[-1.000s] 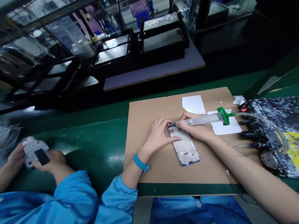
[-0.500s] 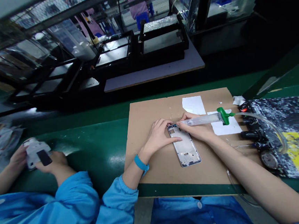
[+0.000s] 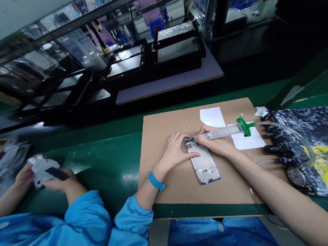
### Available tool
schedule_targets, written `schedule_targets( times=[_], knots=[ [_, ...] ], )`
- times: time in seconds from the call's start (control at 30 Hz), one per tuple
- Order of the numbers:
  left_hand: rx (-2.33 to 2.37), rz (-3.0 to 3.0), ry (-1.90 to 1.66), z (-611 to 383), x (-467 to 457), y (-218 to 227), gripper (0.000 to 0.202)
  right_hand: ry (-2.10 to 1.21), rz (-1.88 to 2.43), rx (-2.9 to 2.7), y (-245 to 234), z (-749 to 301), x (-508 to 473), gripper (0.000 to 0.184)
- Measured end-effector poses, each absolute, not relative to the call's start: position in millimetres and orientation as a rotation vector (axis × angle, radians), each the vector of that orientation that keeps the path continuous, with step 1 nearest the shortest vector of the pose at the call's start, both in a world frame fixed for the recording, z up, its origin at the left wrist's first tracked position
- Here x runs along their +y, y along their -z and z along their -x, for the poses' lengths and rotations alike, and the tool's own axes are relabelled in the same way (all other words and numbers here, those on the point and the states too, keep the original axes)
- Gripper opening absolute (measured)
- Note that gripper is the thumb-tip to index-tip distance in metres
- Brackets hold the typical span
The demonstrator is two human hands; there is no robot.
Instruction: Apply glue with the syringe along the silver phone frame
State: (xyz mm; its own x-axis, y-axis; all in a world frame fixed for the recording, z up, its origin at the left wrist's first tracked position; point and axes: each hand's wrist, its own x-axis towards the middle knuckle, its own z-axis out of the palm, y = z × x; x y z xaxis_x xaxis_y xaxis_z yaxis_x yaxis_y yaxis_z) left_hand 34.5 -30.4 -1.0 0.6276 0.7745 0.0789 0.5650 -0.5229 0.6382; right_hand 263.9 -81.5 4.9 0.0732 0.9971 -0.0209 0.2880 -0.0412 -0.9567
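Phone frame [image 3: 208,166] lies near the middle of the brown board [image 3: 175,191], held by the left hand [image 3: 175,150], fingers at the frame's far end, thumb across its face. The right hand [image 3: 214,144] grasps a syringe [image 3: 224,132], its hidden tip at that same end. White paper [image 3: 212,115] rests near the board's far edge.

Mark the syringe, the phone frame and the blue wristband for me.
Syringe [image 3: 223,132]: head view, on its clear barrel.
Phone frame [image 3: 205,164]: head view, on its flat silvery face.
Blue wristband [image 3: 155,181]: head view, on its strap.
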Motion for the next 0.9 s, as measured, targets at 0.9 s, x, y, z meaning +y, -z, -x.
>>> schedule_targets(
  times=[0.9],
  knots=[
    [1.663, -2.313, -1.152, 8, 21, -2, 0.068, -0.854, 1.346, -0.974, -8, -267, -74, 0.036]
  ],
)
